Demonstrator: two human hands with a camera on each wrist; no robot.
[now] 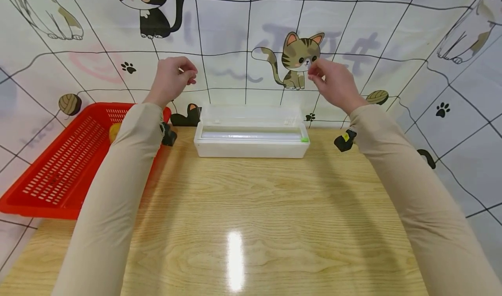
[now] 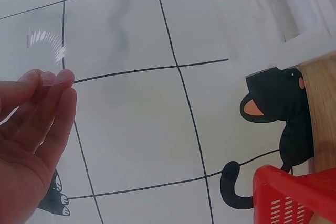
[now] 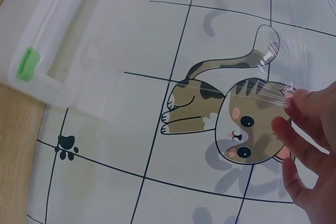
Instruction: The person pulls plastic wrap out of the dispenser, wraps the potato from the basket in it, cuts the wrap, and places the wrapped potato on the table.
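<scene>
Between finger and thumb, my left hand pinches one corner of a clear sheet of cling film. The right hand pinches the other side, where creases in the film fan out from the fingertips in the right wrist view. Both hands are raised in front of the patterned backdrop, above and to either side of a white cling film dispenser. Its translucent lid stands up at the back, and a roll of film shows inside. A green slider sits at the dispenser's right end.
At the left stands a red perforated basket, with a yellow item in it partly hidden by my left sleeve. The wooden table runs back to a cat-print backdrop close behind the dispenser.
</scene>
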